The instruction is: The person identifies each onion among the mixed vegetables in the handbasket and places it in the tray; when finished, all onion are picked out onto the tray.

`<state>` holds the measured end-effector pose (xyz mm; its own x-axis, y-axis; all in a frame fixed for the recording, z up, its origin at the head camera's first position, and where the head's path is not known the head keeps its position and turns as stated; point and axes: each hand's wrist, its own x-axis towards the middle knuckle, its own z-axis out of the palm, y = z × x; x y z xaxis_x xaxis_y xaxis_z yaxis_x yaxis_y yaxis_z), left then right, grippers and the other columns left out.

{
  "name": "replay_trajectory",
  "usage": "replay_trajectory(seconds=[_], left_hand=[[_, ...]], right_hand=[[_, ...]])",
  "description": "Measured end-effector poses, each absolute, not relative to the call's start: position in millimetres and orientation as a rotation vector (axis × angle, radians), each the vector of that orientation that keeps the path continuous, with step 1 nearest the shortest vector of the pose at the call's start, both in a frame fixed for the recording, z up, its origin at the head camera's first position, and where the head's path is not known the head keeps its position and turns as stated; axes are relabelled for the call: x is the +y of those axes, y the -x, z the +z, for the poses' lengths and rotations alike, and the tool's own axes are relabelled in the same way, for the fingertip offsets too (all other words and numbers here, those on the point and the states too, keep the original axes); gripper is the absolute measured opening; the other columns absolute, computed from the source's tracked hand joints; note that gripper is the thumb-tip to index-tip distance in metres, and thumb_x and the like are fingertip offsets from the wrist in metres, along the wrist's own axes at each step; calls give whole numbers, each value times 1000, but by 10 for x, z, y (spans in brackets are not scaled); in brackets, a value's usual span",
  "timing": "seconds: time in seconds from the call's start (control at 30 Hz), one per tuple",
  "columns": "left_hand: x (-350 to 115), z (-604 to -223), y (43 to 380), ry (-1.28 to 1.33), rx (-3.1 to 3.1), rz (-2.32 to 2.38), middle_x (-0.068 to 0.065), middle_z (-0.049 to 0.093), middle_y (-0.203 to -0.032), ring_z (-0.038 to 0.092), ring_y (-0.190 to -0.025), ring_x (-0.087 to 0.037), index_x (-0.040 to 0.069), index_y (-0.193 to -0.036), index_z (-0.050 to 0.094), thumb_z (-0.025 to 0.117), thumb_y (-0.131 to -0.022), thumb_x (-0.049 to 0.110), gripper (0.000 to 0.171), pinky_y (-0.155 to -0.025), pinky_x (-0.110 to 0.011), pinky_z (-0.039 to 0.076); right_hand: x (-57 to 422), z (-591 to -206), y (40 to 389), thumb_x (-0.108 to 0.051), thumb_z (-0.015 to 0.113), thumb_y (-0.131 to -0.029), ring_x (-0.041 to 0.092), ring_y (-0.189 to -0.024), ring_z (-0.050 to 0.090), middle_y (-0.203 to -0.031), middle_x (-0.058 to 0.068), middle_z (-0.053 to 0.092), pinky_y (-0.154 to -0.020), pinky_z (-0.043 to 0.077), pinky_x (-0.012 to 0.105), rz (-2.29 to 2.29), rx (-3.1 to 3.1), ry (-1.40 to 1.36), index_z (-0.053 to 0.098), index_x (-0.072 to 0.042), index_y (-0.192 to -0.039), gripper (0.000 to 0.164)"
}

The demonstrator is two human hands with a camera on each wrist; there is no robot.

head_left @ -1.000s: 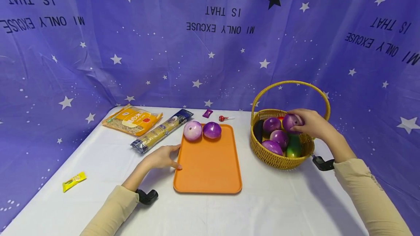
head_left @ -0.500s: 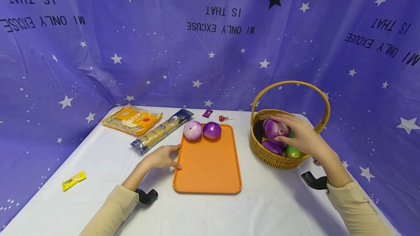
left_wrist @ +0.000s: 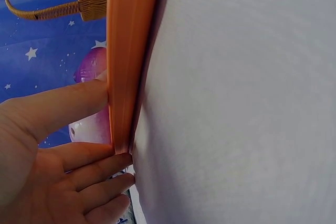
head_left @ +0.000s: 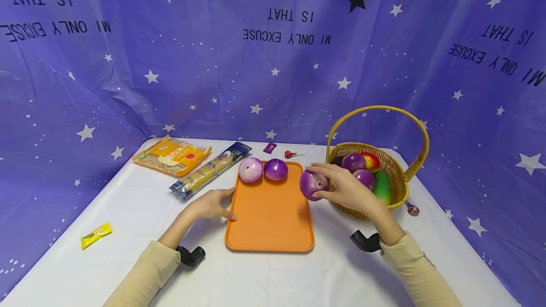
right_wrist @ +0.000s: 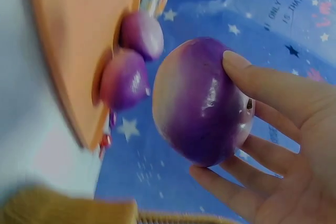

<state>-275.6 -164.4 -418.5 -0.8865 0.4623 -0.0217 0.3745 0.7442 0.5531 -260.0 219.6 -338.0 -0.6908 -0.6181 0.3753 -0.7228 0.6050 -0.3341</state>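
My right hand (head_left: 347,189) grips a shiny purple onion (head_left: 310,185) between thumb and fingers, held over the right rim of the orange tray (head_left: 268,221). In the right wrist view the onion (right_wrist: 202,100) has a dark spot on the side toward the palm. A paler onion (head_left: 250,170) and a darker purple onion (head_left: 276,169) sit side by side at the tray's far end. At the tray's left edge rests my left hand (head_left: 209,205), thumb and fingers extended. The left wrist view has its thumb (left_wrist: 68,106) against the tray's side.
A wicker basket (head_left: 400,185) with a tall handle stands right, holding purple onions, a red-yellow fruit (head_left: 371,161) and a green mango-like fruit (head_left: 382,188). Left lie an orange food bag (head_left: 170,156), a long noodle pack (head_left: 211,169) and a yellow wrapper (head_left: 96,236). A lollipop (head_left: 288,154) lies behind the tray.
My right hand has lifted the onion out of the basket and carried it left to the tray's right edge. The left hand has stayed put at the tray.
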Motion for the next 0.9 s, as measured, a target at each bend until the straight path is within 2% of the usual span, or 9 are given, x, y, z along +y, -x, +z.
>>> replay_trajectory(seconds=[0.2, 0.33, 0.5, 0.9], left_hand=[[-1651, -4197, 2763, -670, 2786, 833, -25, 47, -140, 40, -130, -43, -7, -141, 43, 85, -71, 32, 90, -110, -53, 31], [-1648, -4192, 2763, -678, 2790, 829, -25, 47, -139, 41, -130, -43, -7, -141, 43, 85, -71, 32, 90, -110, -53, 31], [-1648, -4202, 2769, -682, 2786, 826, -25, 47, -139, 40, -130, -43, -7, -141, 43, 85, -71, 32, 91, -110, -53, 31], [-1647, -4200, 2784, -649, 2770, 846, -24, 45, -141, 39, -132, -42, -6, -142, 41, 85, -72, 33, 91, -111, -52, 29]], right_hand=[[1820, -3528, 2815, -22, 80, -80, 24, -125, 51, -134, 6, 57, -104, 43, 42, 755, -2576, -1252, 57, -12, -135, 60], [1573, -3613, 2922, -19, 80, -80, 25, -121, 54, -132, 8, 58, -100, 47, 42, 769, -2601, -1292, 58, -9, -133, 59], [1323, -3711, 3060, -22, 79, -81, 24, -120, 54, -131, 9, 59, -102, 45, 40, 695, -2667, -1307, 57, -7, -134, 59], [1031, -3869, 3272, -26, 80, -80, 26, -122, 54, -128, 11, 61, -106, 41, 40, 581, -2752, -1286, 58, -6, -132, 61]])
